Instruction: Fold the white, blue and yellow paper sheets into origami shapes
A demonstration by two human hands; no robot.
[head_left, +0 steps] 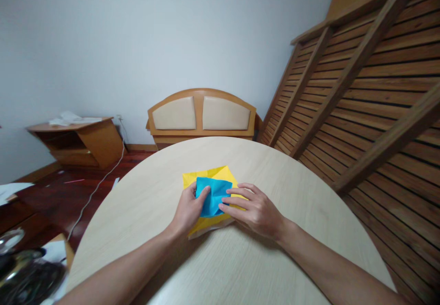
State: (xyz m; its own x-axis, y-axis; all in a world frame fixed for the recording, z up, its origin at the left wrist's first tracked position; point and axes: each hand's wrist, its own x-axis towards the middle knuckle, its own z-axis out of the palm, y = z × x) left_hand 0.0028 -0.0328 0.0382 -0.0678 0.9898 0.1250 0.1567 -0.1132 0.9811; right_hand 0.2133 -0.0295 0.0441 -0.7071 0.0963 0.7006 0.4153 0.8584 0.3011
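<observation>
A folded blue paper square, with crease lines across it, lies over a larger sheet of yellow paper near the middle of the round table. My left hand is closed on the left side of the blue paper, its thumb pressed on top and its other fingers mostly hidden beneath. From the right, my right hand reaches over with fingers stretched and spread. Its fingertips touch the blue paper's right edge; its thumb is hidden. A pale edge shows under the yellow paper's lower side.
The pale round table fills the foreground. Beyond it stands a wooden headboard with two cream panels. A slatted wooden frame leans on the right. To the left are a low cabinet and a white cable along the floor.
</observation>
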